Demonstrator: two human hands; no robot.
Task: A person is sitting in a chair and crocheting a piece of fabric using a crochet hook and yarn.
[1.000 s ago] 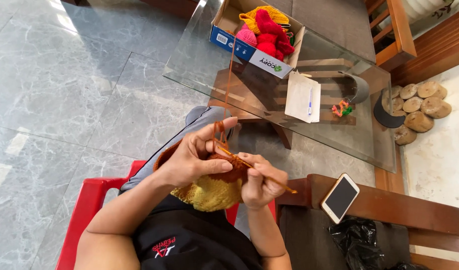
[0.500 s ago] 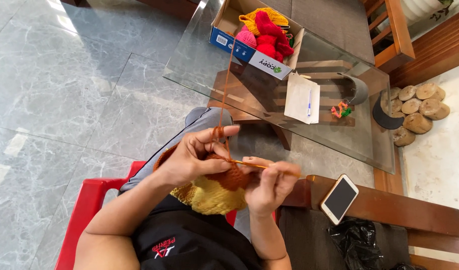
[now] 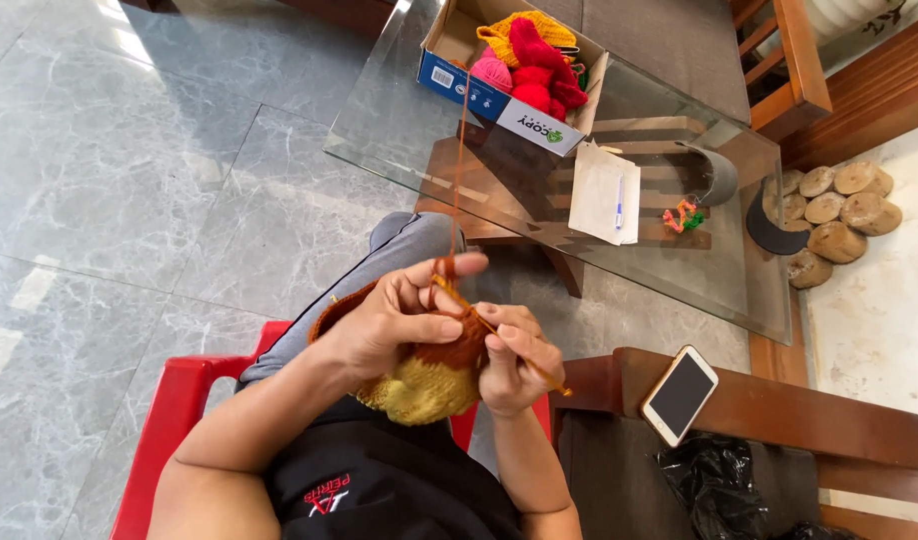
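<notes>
Orange-brown yarn (image 3: 457, 160) is running from the glass desk (image 3: 399, 130) down to my left hand (image 3: 399, 320), which is closing on the crochet piece (image 3: 434, 375); my right hand (image 3: 514, 360) is pinching the crochet hook (image 3: 499, 330) over my lap.

Glass table (image 3: 399, 130): yarn box (image 3: 499, 75), paper (image 3: 601, 195).
</notes>
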